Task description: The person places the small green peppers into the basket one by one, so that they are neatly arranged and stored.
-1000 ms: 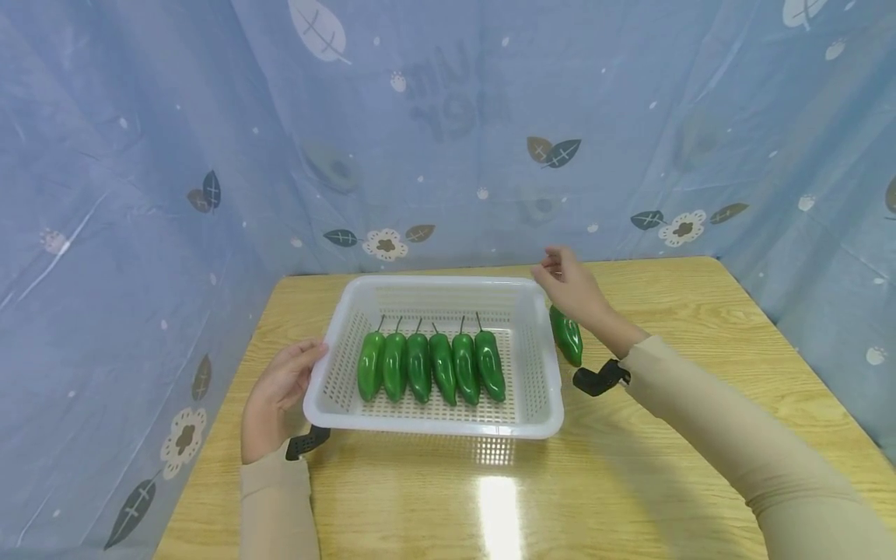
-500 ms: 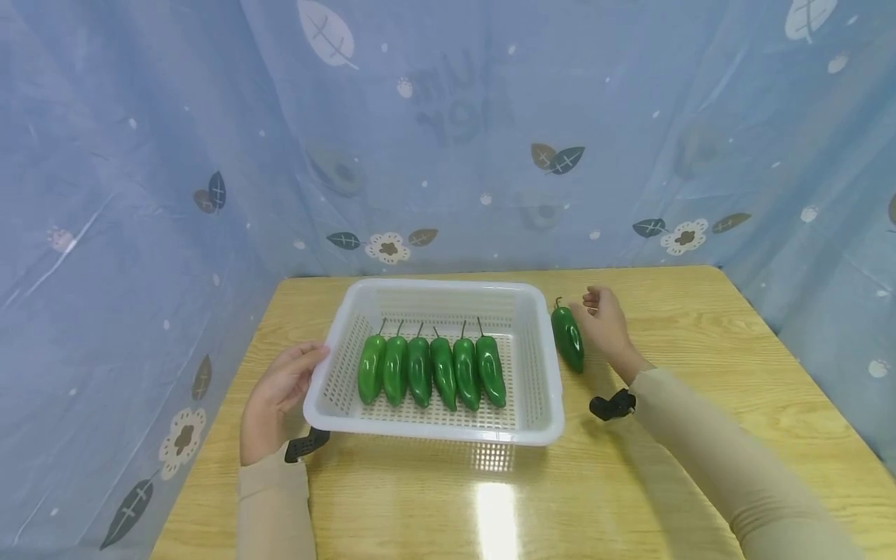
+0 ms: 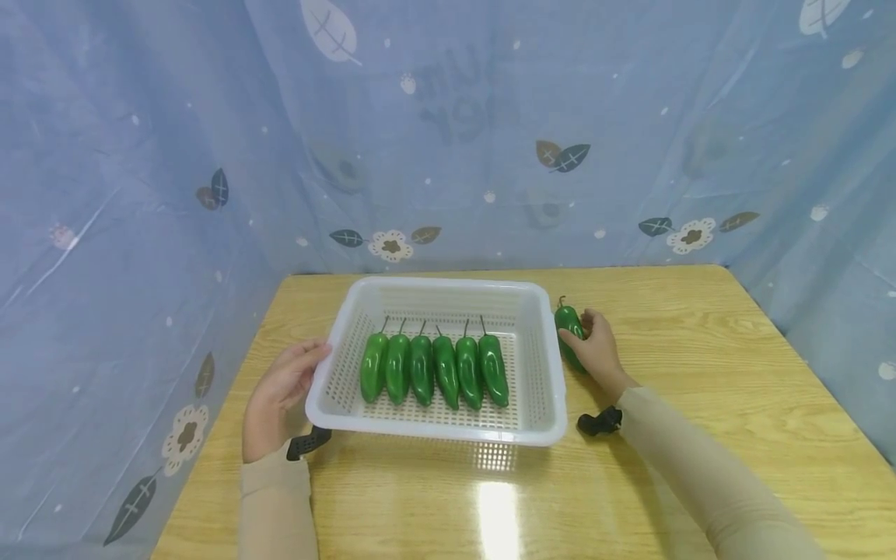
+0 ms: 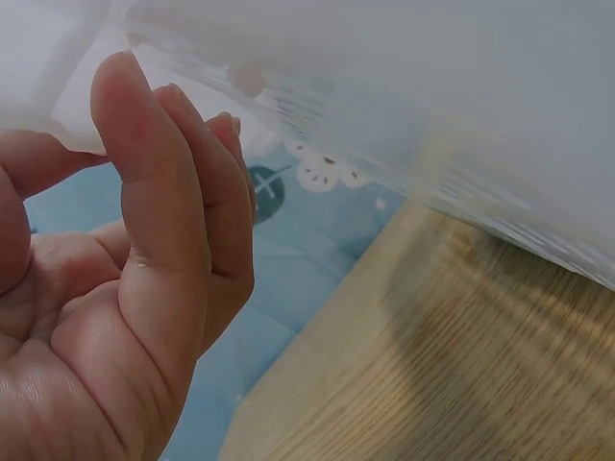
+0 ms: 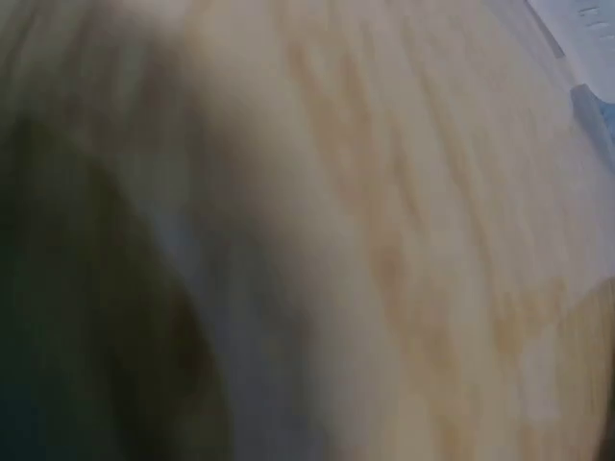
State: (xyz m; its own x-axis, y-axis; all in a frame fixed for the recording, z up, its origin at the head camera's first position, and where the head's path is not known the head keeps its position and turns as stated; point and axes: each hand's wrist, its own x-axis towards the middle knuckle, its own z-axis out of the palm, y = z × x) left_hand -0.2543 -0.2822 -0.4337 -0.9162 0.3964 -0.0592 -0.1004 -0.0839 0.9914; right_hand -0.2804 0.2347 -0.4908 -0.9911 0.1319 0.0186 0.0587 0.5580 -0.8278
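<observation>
A white plastic basket (image 3: 434, 427) with perforated walls holds several green chili peppers (image 3: 421, 369) in a row, stems away from me. At its left side my left hand (image 3: 287, 377) pinches the rim between thumb and fingers. In the left wrist view the thumb and curled fingers (image 4: 159, 182) meet the basket's edge (image 4: 461, 115). One more green chili pepper (image 3: 567, 317) lies on the table just right of the basket. My right hand (image 3: 595, 350) grips it, thumb across its left side and fingers at its right, hiding part of it. The right wrist view is badly blurred.
The wooden table (image 3: 392, 498) runs under everything, with its far edge behind the basket. A blue patterned curtain (image 3: 448, 140) hangs along the back and both sides. Black cameras sit on the left wrist (image 3: 308, 443) and right wrist (image 3: 600, 422).
My right hand has come from the basket's far right corner back toward me, then left onto the loose chili pepper. The left hand keeps its place on the rim.
</observation>
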